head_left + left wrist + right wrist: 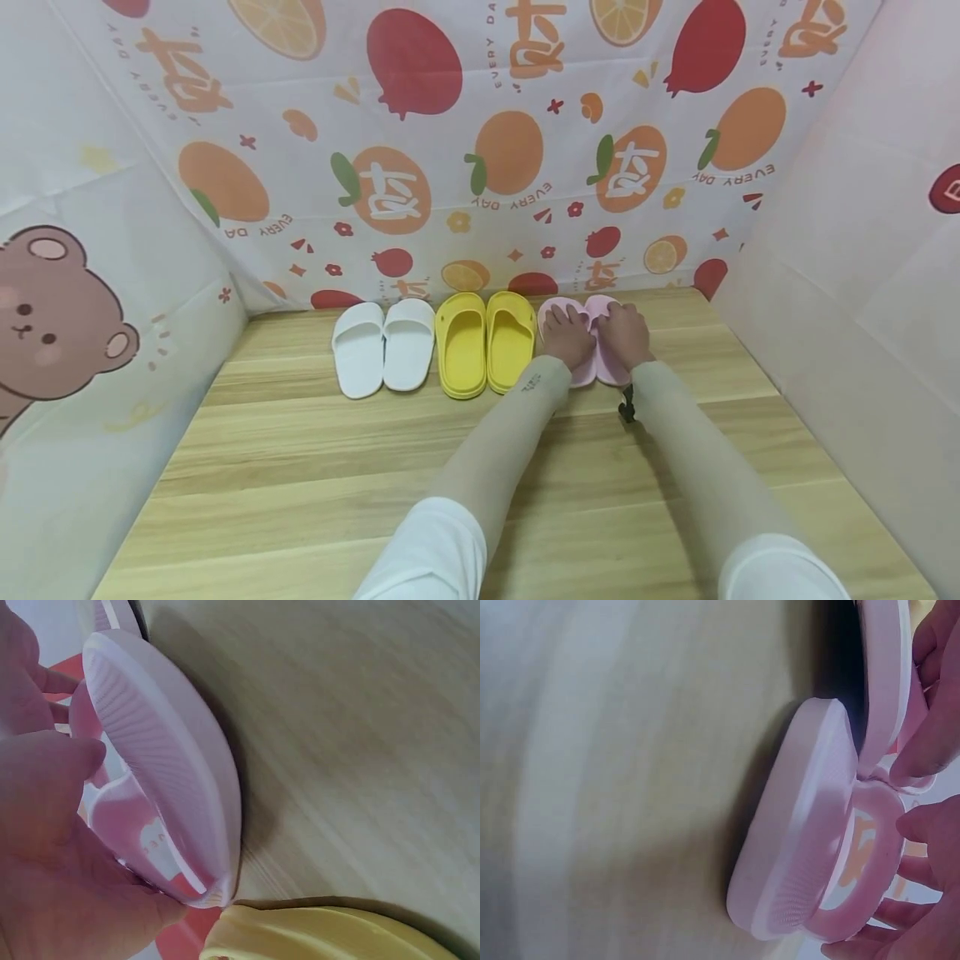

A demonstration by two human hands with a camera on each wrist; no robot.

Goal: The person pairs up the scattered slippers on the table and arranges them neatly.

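Observation:
A pair of pink slippers stands at the right end of a row of footwear on the wood-look surface. On the left pink slipper point(582, 372) rests my left hand point(566, 335), its fingers spread over the strap area. In the left wrist view, the thumb reaches the near side of that slipper's ribbed sole point(157, 750). My right hand point(624, 333) lies over the right pink slipper point(611, 367). Seen from the right wrist, its fingers extend loosely about the strap point(881, 862). The slippers sit side by side, toes toward the back wall.
Yellow clogs point(463, 354) stand just left of the pink pair, followed by white slippers point(360, 358). Behind the row rises a fruit-patterned cloth wall point(465, 75); pale walls stand at left and right. A dark strap point(627, 404) hangs at the right wrist.

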